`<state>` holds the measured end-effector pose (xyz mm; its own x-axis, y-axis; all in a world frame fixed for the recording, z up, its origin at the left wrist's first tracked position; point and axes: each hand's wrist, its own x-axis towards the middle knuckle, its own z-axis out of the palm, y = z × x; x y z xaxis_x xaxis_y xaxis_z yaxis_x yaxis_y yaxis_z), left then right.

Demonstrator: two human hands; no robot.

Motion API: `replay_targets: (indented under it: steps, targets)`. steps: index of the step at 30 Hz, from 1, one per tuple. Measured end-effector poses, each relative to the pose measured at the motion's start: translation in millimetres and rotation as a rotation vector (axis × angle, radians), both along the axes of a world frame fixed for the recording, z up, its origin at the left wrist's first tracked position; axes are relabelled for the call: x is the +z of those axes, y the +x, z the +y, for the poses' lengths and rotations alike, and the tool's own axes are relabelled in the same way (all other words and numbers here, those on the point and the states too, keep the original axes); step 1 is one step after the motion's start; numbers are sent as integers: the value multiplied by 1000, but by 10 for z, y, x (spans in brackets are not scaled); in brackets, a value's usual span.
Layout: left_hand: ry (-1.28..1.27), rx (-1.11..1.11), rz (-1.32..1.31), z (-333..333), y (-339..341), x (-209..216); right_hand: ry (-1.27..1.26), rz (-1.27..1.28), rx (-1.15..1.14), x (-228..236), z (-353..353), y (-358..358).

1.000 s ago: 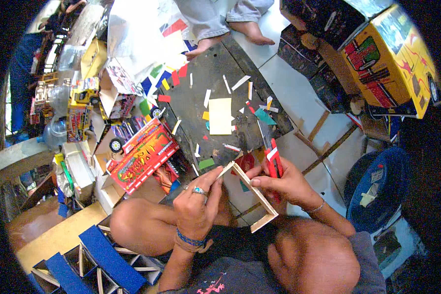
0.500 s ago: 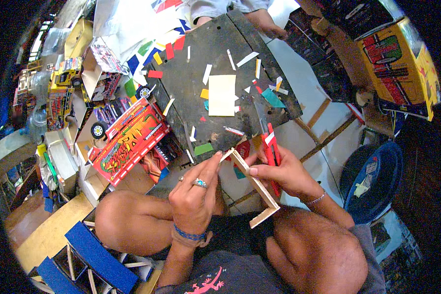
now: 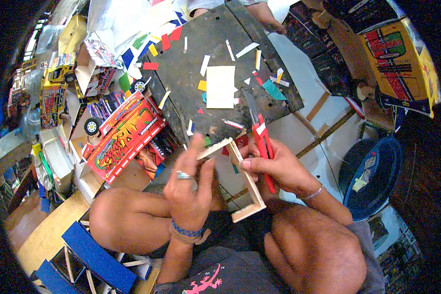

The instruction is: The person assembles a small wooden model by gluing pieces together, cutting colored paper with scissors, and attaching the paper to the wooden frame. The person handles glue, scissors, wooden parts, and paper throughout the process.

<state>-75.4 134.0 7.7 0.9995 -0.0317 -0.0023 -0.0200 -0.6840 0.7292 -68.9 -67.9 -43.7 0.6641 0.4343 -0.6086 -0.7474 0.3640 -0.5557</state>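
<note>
Centre of the frame: a pale wooden frame [image 3: 240, 179], rectangular and open, is gripped at its upper corner by the left hand [image 3: 191, 188], whose fingers are closed on the wood; a ring and a blue wristband are worn. The frame is held tilted above the lap, presumably so that the corner faces the blade. The right hand [image 3: 279, 169] is clenched around a red knife [image 3: 262, 142], its blade pointing to the upper part of the frame and lying just beside the wooden strip, seemingly for trimming.

Above the hands, a dark board [image 3: 215, 63] is laid on the floor as a cutting surface; a cream card [image 3: 220, 87] and small coloured paper scraps [image 3: 272, 89] are scattered on it. Another person's hand [image 3: 264, 14] rests at its upper edge.

Left of centre, a red box [image 3: 122, 134] with bright graffiti-style artwork and small wheels is seen. At upper right, a yellow box [image 3: 399, 54] with red and green graphics stands tilted. A blue bowl [image 3: 372, 176] is placed at right, blue panels [image 3: 95, 257] at lower left.
</note>
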Motion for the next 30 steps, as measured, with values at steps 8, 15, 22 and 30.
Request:
replay_targets:
  steps: [8,15,22,30]
  targets:
    - [-44,5,68,-64,-120,-51,-57,-166,-54,0,186,597]
    - [-55,-248,122,-35,-124,-72,-17,-175,-138,-16,112,639]
    - [-50,-320,-144,-87,-133,-117,-73,-210,-97,-102,126,668]
    - [9,43,-168,-410,-141,-337,-680,-566,49,-41,-381,92]
